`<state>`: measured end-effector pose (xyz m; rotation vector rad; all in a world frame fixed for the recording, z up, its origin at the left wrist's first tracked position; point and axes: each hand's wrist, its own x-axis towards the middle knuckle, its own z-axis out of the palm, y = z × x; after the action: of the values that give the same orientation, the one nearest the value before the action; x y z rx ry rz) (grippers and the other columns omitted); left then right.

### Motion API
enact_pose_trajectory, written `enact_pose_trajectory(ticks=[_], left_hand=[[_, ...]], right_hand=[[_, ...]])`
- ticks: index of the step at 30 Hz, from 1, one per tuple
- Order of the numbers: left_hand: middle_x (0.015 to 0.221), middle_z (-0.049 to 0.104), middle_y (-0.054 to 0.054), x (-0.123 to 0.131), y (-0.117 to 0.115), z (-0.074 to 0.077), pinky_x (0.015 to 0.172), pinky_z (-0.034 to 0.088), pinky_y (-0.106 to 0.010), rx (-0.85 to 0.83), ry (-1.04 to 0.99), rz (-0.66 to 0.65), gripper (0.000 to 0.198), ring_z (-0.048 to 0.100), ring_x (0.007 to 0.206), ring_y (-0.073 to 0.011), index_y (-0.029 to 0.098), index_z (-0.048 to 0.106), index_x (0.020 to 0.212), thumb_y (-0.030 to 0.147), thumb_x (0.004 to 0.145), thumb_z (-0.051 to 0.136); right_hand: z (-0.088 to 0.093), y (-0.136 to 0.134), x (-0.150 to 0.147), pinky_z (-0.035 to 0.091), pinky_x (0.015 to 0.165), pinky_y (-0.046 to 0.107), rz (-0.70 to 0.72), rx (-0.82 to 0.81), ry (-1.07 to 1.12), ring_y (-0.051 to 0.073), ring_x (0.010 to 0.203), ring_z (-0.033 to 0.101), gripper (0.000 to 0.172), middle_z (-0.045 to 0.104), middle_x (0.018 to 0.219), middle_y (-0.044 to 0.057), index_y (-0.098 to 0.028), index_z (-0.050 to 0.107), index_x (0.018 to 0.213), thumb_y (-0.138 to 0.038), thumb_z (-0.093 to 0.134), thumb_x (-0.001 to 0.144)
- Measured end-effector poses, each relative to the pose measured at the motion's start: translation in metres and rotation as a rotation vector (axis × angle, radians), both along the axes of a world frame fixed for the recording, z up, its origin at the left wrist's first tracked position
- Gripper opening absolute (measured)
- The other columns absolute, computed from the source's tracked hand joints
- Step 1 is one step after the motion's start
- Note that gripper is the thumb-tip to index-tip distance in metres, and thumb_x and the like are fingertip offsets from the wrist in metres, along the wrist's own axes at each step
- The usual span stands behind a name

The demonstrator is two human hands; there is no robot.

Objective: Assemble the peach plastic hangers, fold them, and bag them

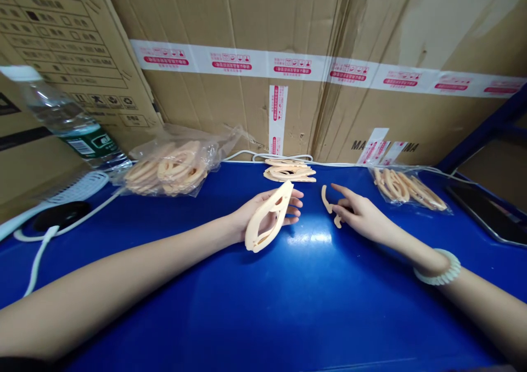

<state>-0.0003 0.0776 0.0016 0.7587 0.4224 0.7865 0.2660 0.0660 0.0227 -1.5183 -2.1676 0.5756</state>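
My left hand [252,210] is closed on a beige plastic folding hanger [256,226], which is tilted, its narrow end up and to the right. The fingers reach out behind it with their tips apart. To the right, my right hand [361,213] pinches a small curved beige hook [326,201] between thumb and fingers, its index finger stretched out to the left. Part of the hook is hidden by the thumb. Beyond both hands, a small stack of similar beige hangers [289,173] lies on the blue table [288,311].
At the left back lies a clear bag of beige hangers [168,169], beside a water bottle [78,122] and a white fan-like grille [82,188]. Another bagged bundle [407,188] and a dark phone [489,213] lie right. Cardboard boxes [230,114] wall the back; a white cable [247,155] runs along them.
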Motion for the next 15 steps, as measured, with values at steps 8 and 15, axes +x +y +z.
enact_pose_trajectory(ticks=[8,15], left_hand=[[0.077,0.069,-0.004,-0.003,0.000,-0.004,0.071,0.054,-0.028,0.026,-0.016,0.088,0.018,0.066,0.072,-0.0150,0.013,0.072,0.100,0.015,0.082,0.069],[0.088,0.076,-0.007,0.001,-0.005,-0.001,0.080,0.056,-0.032,0.021,0.101,0.137,0.020,0.072,0.083,-0.0189,0.015,0.073,0.098,0.008,0.084,0.061]], right_hand=[[-0.001,-0.007,-0.005,0.046,0.058,0.031,-0.017,0.208,-0.119,0.021,0.058,0.065,0.046,0.069,0.065,0.002,-0.010,0.053,0.137,-0.034,0.048,0.099],[0.006,-0.042,-0.034,0.053,0.087,0.041,0.483,0.708,-0.107,0.024,0.102,0.063,0.036,0.068,0.111,0.012,-0.019,0.055,0.134,-0.023,0.055,0.098]])
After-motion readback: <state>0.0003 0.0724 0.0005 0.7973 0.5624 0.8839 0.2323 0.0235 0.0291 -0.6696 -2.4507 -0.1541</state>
